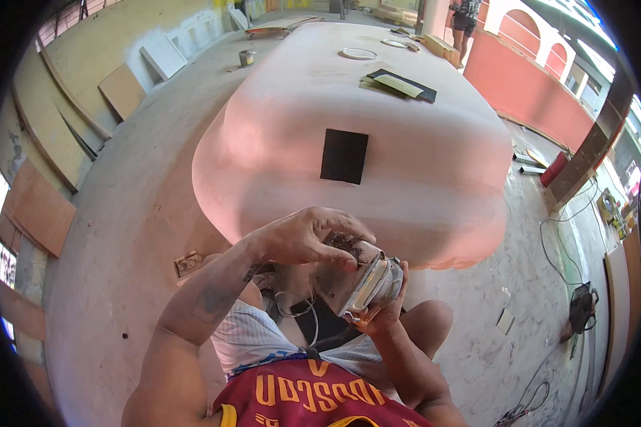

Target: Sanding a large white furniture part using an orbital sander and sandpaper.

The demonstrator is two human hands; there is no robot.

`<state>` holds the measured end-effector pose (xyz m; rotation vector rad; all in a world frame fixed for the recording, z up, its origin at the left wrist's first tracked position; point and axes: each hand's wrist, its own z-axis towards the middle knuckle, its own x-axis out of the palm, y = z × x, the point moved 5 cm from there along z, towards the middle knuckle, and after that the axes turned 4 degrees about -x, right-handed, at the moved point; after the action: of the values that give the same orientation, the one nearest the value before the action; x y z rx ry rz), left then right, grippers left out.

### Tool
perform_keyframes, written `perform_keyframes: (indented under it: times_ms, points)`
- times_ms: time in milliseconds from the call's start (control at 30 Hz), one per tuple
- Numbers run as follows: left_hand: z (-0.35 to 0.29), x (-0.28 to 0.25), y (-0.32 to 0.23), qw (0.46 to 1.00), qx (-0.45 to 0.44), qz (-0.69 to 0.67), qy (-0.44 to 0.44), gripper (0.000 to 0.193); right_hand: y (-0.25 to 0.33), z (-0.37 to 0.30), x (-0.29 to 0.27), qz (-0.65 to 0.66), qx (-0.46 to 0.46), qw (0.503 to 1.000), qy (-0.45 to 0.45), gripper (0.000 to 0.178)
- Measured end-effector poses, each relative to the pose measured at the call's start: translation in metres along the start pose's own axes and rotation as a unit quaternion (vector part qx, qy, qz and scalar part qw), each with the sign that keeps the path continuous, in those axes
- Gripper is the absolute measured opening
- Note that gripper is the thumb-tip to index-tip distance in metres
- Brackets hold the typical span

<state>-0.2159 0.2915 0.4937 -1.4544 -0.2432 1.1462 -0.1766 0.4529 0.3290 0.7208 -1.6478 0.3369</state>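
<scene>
A dusty electric sander (381,288) is tipped up over my lap, its flat base turned to the left. My right hand (388,313) wraps around its body from below and the right. Across the base lies a worn, brownish sheet of sandpaper (329,283) with a dark, ragged patch near its upper end. My left hand (303,235) grips that end, with thumb and fingers on either side of the dark patch. Just beyond my hands is a large, rounded, pinkish-white sanded form (413,203). A black sheet of sandpaper (345,156) rests on its near slope.
More sheets (399,85) and ring-shaped items (358,53) lie on the form's top. A small wooden block (188,264) sits on the floor at left. Cables and a dark power tool (582,307) lie at right, near a post (595,142). A person (464,25) stands at far right.
</scene>
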Motion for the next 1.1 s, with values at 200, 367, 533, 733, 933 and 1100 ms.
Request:
perform_keyframes:
  times_ms: [200,367,533,733,933,1100]
  points:
    - [-0.006,0.011,0.028,0.971,0.047,0.223,-0.076,0.047,-0.001,-0.004,0.006,-0.022,0.007,1.000,0.019,0.094]
    - [-0.011,-0.023,0.038,0.873,0.082,0.315,-0.364,0.034,-0.003,-0.002,0.002,0.033,0.030,0.998,0.043,0.093]
    - [-0.106,-0.148,0.026,0.775,-0.126,0.191,-0.589,0.044,-0.004,-0.006,-0.005,0.030,0.043,0.993,0.107,0.093]
    - [-0.300,-0.106,0.139,0.748,-0.401,0.328,-0.414,0.034,-0.005,-0.004,-0.020,-0.030,-0.041,0.998,0.025,0.093]
    - [-0.404,-0.052,0.177,0.659,-0.591,0.373,-0.277,0.070,0.001,0.010,-0.030,-0.037,-0.086,0.995,-0.035,0.093]
    - [-0.278,-0.075,0.131,0.787,-0.340,0.334,-0.393,0.068,0.003,0.031,-0.032,-0.086,-0.090,0.991,-0.055,0.078]
